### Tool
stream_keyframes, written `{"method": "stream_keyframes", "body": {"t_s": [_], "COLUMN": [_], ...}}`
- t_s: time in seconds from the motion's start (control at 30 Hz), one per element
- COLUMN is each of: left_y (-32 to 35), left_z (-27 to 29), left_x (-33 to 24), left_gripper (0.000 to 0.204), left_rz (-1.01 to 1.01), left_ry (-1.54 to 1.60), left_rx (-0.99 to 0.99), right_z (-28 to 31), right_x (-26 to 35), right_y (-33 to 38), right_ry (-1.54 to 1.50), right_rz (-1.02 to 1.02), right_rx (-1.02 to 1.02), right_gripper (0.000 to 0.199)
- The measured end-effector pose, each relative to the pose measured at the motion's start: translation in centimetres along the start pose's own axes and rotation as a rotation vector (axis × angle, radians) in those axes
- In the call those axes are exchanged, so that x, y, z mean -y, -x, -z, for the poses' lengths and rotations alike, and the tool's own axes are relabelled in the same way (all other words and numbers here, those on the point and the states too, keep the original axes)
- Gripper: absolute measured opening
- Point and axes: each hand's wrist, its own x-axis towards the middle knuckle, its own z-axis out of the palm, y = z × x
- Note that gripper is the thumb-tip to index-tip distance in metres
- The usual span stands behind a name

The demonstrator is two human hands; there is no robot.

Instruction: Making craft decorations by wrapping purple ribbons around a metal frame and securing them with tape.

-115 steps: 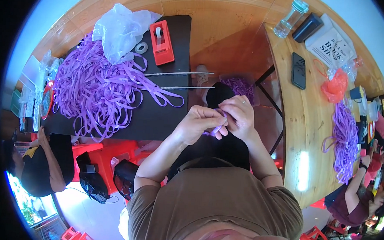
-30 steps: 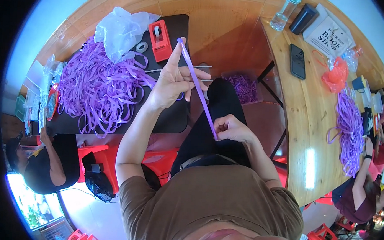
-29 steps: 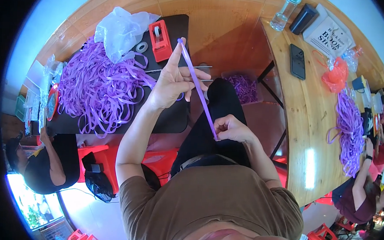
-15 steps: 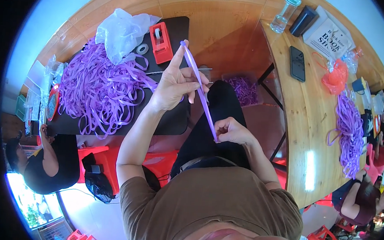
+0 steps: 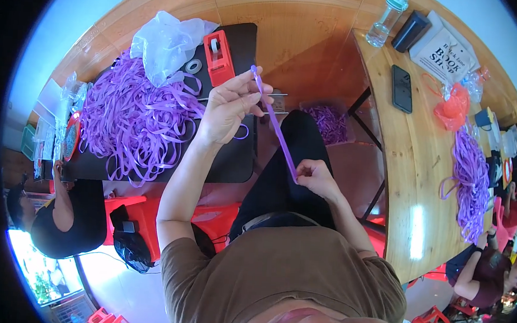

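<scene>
A narrow purple ribbon (image 5: 281,140) is stretched at a slant above my lap. My left hand (image 5: 227,108) grips it near its upper end between thumb and fingers, and a small lump or fold tops the ribbon above the fingertips. At the lower end, my right hand (image 5: 316,178) pinches the ribbon over my thigh. To the left, a big tangled heap of purple ribbons (image 5: 135,117) covers much of the dark table (image 5: 241,43). One thin purple loop curls off the table's edge beside my left wrist.
Behind the heap are a red tape dispenser (image 5: 219,59), a tape roll (image 5: 193,66) and a clear plastic bag (image 5: 165,42). A bin of purple pieces (image 5: 326,123) stands on the floor. The wooden table (image 5: 413,164) at right bears a phone (image 5: 401,89) and more ribbons (image 5: 469,181). People sit on both sides.
My left index finger, stretched up at the ribbon's top before, is now bent in toward the thumb. The ribbon's upper end has shifted slightly right and down; my right hand has risen a little.
</scene>
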Motion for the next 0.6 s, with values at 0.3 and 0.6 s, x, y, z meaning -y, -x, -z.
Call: {"method": "stream_keyframes", "body": {"t_s": [0.3, 0.6], "left_y": [0.0, 2.7], "left_z": [0.5, -4.5], "left_x": [0.3, -0.5], "left_gripper": [0.022, 0.014], "left_rz": [0.091, 0.251], "left_ry": [0.164, -0.330], "left_rx": [0.004, 0.202], "right_z": [0.8, 1.9], "right_x": [-2.5, 12.4], "right_y": [1.0, 0.1], "right_ry": [0.168, 0.277], "right_rz": [0.092, 0.872], "right_rx": [-0.315, -0.336], "right_gripper": [0.009, 0.027]}}
